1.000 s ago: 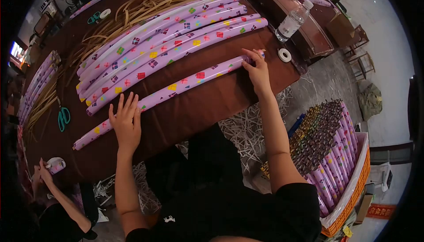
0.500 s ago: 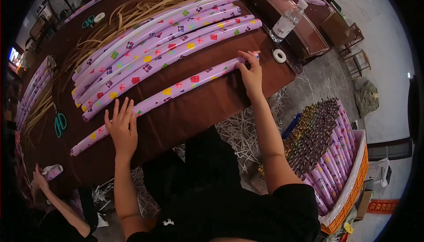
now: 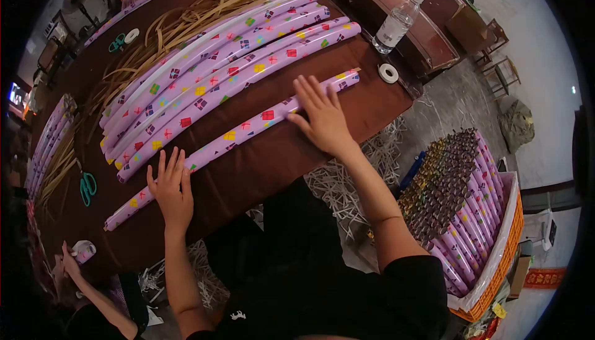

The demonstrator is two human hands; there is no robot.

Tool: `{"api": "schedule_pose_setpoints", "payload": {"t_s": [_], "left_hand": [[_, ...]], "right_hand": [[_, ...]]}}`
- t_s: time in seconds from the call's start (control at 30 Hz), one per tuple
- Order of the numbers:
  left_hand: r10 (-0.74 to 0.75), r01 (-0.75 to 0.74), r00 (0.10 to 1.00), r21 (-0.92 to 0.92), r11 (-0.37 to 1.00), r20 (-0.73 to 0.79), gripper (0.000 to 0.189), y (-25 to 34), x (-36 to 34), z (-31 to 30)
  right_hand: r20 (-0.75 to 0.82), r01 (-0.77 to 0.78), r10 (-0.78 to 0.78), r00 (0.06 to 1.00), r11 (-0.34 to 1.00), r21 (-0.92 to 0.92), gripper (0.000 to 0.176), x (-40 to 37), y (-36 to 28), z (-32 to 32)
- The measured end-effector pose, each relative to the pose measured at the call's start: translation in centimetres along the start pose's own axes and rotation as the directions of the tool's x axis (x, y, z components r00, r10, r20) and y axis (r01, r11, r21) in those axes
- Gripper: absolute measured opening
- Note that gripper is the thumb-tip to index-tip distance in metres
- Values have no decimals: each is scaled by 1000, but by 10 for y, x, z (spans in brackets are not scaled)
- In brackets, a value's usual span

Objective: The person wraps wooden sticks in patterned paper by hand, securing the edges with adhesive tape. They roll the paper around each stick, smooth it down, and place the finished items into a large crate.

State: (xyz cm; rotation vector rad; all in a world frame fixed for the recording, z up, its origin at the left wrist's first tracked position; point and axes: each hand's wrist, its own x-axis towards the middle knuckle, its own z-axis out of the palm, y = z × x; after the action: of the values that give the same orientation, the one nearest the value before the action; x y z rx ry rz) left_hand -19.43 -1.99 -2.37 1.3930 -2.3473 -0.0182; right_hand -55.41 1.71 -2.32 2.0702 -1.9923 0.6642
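A long thin roll of lilac wrapping paper (image 3: pixel 246 127), printed with coloured gift boxes, lies slantwise on the brown-covered table (image 3: pixel 273 160). My left hand (image 3: pixel 171 188) rests on the roll left of its middle, fingers stretched out. Further right, my right hand (image 3: pixel 322 114) lies flat across the same roll, fingers extended, short of its right end. Behind it, several thicker rolls of the same paper (image 3: pixel 238 81) lie side by side. A white tape roll (image 3: pixel 388 73) is on the table beyond the right end.
Brown strips (image 3: pixel 170 30) lie behind the thicker rolls. Teal scissors (image 3: pixel 87 186) are at left; a water bottle (image 3: pixel 398 22) stands at back right. An orange basket (image 3: pixel 509 241) of finished rolls is on my right. Another person's hand (image 3: pixel 70 259) is at lower left.
My right hand has let go of the roll's right end and moved left along it, now flat on top. My left hand stays about where it was on the roll.
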Motion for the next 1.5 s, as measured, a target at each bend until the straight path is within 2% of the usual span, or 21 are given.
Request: {"api": "schedule_pose_setpoints", "payload": {"t_s": [0.13, 0.23, 0.33, 0.37, 0.43, 0.47, 0.5, 0.53, 0.57, 0.63, 0.7, 0.8, 0.87, 0.9, 0.97, 1.0, 1.2, 1.27, 1.3, 1.5], "left_hand": [[-6, 6, 1000, -33, 999, 17, 39, 0, 0, -2], [-5, 5, 1000, -32, 999, 5, 38, 1, 0, -2], [17, -17, 999, -7, 1000, -36, 36, -1, 0, 2], [30, -30, 998, -10, 999, -46, 36, -3, -1, 3], [35, -35, 998, 7, 999, -57, 35, -1, 2, 0], [29, -29, 999, -3, 1000, -39, 35, 0, 2, -1], [14, -14, 1000, -6, 1000, -25, 36, -1, 1, -1], [13, -13, 999, -11, 1000, -44, 35, -1, 1, -1], [16, -18, 998, -16, 1000, -68, 35, -1, 1, -1], [-3, 0, 997, -45, 999, -71, 35, -1, -1, 0], [-8, 5, 997, -46, 999, -81, 36, -2, -3, 1], [14, -18, 998, -52, 998, -63, 43, -4, -6, -3], [-73, 68, 997, -112, 991, -41, 48, -4, -10, -5], [-135, 134, 990, -20, 991, -41, 51, -7, -15, -10], [-249, 256, 961, 45, 966, -122, 51, -30, -25, -12], [-285, 301, 941, 68, 951, -182, 51, -39, -32, -14], [-471, 531, 846, 308, 789, -251, 54, -109, -82, -39], [-514, 579, 811, 266, 771, -280, 53, -128, -93, -46], [-552, 597, 802, 253, 761, -229, 53, -133, -96, -51], [-516, 550, 826, 124, 826, -229, 51, -144, -100, -50]], "right_hand": [[-55, -238, 234, 971, 966, -98, 63, -6, 81, -2], [-17, -423, 423, 906, 904, -57, 56, -9, 137, -13], [-311, -363, 387, 868, 922, 132, 49, -6, 131, -27], [-322, -317, 338, 884, 941, 118, 47, -4, 120, -28], [-246, -145, 201, 948, 963, 228, 47, 0, 100, -23], [-201, -56, 101, 974, 974, 219, 45, 2, 91, -20], [-107, -41, 52, 993, 994, 102, 44, 1, 98, -8], [-124, -12, 22, 992, 997, 82, 43, -1, 103, 3], [-71, -53, 56, 996, 998, 43, 43, 0, 108, 4], [-56, -93, 98, 994, 992, 88, 46, -1, 116, 14], [-87, -62, 59, 994, 998, -31, 45, 0, 105, 13], [-67, -39, 35, 997, 997, -63, 43, 0, 115, 17], [-37, -48, 45, 998, 994, -96, 41, -1, 114, 15], [-27, -45, 43, 999, 995, -86, 41, -1, 115, 14], [-27, -18, 16, 1000, 996, -85, 42, 0, 121, 15], [-21, -5, 3, 1000, 995, -99, 42, 1, 123, 16], [28, -5, 7, 1000, 996, -90, 43, 6, 134, 18], [44, -8, 11, 999, 997, -79, 43, 9, 131, 15], [51, -18, 21, 998, 998, -67, 43, 10, 129, 14], [62, -22, 23, 998, 1000, -18, 44, 12, 130, 18]]}}
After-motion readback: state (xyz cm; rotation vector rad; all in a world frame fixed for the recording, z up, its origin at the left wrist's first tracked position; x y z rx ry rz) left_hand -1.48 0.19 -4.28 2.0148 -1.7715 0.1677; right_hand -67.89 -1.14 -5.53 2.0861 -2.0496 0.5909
